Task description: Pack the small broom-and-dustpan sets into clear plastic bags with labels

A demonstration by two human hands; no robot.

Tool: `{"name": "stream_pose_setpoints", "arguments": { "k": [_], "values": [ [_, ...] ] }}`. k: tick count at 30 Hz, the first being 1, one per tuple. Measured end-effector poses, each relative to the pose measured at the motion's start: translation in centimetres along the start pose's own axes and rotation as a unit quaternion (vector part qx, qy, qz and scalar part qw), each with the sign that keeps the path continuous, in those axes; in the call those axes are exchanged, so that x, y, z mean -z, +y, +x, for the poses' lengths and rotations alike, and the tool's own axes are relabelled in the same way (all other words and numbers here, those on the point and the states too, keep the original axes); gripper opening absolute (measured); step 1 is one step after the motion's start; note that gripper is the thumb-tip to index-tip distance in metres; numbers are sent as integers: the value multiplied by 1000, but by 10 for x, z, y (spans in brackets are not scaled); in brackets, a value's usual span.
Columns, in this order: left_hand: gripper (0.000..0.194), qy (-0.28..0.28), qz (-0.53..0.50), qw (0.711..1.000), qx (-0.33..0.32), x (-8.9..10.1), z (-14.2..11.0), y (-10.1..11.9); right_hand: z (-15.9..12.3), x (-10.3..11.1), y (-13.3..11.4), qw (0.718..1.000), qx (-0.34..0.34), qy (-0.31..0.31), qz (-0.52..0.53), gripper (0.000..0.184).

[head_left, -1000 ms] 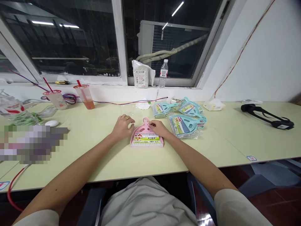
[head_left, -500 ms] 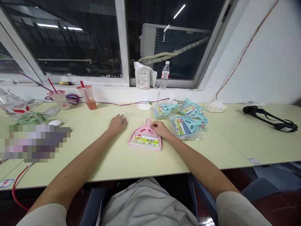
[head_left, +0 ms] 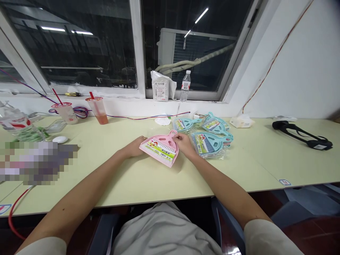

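Note:
A small pink dustpan (head_left: 160, 148) with a white-bristled brush nested in it and a bright printed label is held tilted just above the table. My right hand (head_left: 183, 144) is closed on its right side, close to the looped handle. At the left edge is my left hand (head_left: 136, 146), gripping the pan, with most of its fingers hidden behind it. Just right of my right hand lie blue-green dustpan sets (head_left: 212, 143) in clear plastic wrap, with more wrapped sets (head_left: 186, 123) behind them.
Two cups with red straws (head_left: 97, 110) stand at the back left, near a white mouse (head_left: 60, 140) and coiled wire. A water bottle (head_left: 185, 86) and a wrapped package (head_left: 160, 86) are on the windowsill. A black strapped device (head_left: 301, 134) lies far right.
The pink dustpan has been lifted off the table and turned, its lower edge swinging left. My left hand has moved right and taken its left edge; my right hand keeps hold.

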State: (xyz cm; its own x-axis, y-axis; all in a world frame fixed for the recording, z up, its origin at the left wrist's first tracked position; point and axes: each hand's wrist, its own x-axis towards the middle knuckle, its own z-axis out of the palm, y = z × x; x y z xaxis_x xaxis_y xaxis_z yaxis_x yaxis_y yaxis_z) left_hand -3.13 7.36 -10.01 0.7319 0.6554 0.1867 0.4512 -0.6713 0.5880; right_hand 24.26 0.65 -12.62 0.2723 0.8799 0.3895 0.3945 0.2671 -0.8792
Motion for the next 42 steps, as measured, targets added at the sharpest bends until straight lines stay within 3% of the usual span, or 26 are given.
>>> {"name": "stream_pose_setpoints", "arguments": {
  "k": [4, 7, 10, 13, 15, 20, 27, 29, 31, 35, 39, 42],
  "values": [
    [22, 20, -81, 995, 61, 7, 1, -13, -3, -5, 1, 999, -43, 5, 1, 13],
    [21, 96, -153, 978, 102, 16, 5, -24, -5, -7, 0, 996, -81, 21, 16, 13],
    [29, 140, -319, 920, 180, 23, 7, -23, -5, -9, -3, 990, -122, 44, 55, 13],
    [34, 66, -487, 841, 226, 23, 8, -12, -4, -14, -5, 984, -132, 74, 99, 13],
    [29, 33, -533, 811, 237, 20, 9, -4, -4, -18, -4, 982, -115, 90, 124, 12],
    [19, 49, -552, 800, 232, 7, 13, 2, -7, -30, 0, 982, -87, 87, 142, 15],
    [23, 106, -543, 797, 243, 5, 16, -17, -7, -32, -3, 980, -99, 17, 173, 21],
    [23, 117, -543, 796, 240, 10, 16, -24, -4, -26, -1, 989, -103, 15, 106, 16],
    [24, 128, -540, 799, 234, 17, 16, -31, -1, -18, 3, 997, -72, 25, -26, 13],
    [25, 169, -532, 796, 235, 29, 14, -46, -1, -9, 13, 963, -36, -9, -268, 21],
    [28, 220, -532, 777, 254, 38, 13, -60, -4, -16, 18, 923, -60, -57, -376, 41],
    [29, 232, -522, 773, 275, 43, 12, -69, -2, -19, 20, 918, -61, -70, -386, 29]
  ]
}}
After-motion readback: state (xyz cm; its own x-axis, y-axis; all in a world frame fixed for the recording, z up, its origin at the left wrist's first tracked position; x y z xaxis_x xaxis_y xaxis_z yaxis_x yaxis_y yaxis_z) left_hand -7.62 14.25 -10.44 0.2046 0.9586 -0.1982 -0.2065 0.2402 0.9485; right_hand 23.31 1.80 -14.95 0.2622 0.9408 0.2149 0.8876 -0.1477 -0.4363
